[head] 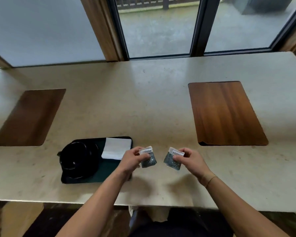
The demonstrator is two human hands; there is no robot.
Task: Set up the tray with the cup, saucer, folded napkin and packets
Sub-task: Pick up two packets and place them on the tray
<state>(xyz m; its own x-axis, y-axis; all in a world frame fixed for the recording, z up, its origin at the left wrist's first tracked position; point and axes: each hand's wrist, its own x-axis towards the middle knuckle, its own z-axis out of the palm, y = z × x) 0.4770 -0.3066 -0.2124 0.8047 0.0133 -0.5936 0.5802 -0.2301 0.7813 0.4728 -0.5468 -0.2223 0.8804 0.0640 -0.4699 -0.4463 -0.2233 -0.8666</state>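
Tabletop (161,103): I see a pale stone slab running the width of my view, with glass panes and dark frames behind it.
Left mat (29,117): a brown wooden placemat lies flat, well apart from the tray, towards the far left.
Right mat (226,113): a second wooden placemat lies flat beyond my right hand; nothing stands on it.
Tray (108,170): dark and rectangular, near the front edge of the tabletop and left of centre; my left forearm crosses its near right corner.
Cup (76,155) and saucer (91,168): both black, sitting together on the left half of the tray; against the dark tray I cannot separate their outlines well.
Napkin (117,150): white, folded, lying flat in the tray's far right corner, just beside my left hand.
Left hand (132,161): fingers curled, thumb and fingertips pinching the left packet (148,159), dark with a white top strip, held just off the tray's right edge.
Right hand (190,159): fingers curled, pinching the right packet (173,159) by its top, above bare tabletop.
Gap: the two packets are near each other but apart.
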